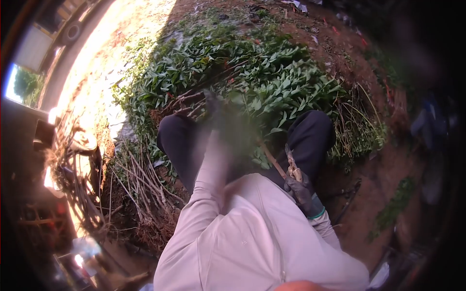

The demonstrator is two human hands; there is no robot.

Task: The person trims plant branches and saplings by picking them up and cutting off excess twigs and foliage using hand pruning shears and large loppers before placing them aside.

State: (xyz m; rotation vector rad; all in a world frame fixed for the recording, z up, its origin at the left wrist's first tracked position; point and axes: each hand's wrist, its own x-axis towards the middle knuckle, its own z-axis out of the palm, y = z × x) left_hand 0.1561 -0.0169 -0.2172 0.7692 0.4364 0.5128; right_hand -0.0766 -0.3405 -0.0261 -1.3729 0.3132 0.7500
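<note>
Pale jacket [242, 237] nearest the camera, a person closes a gloved right hand [301, 191] around a brown stick [273, 160] and a short pointed piece [291, 160] just inside the right knee [314, 133], while the left hand [213, 104] blurs ahead, its grip impossible to tell. Beyond the knees spread leafy branches [296, 89], edged by sunlit ground [94, 82] at left and brown dirt [357, 211] to the right; bare stems [145, 182] crowd the left leg, leaving room between the thighs.

Reddish dirt ground [310, 26], leafy green branches [296, 85] heaped on it, bare rooted stems [145, 179] at left, white scraps [298, 6] beyond.
</note>
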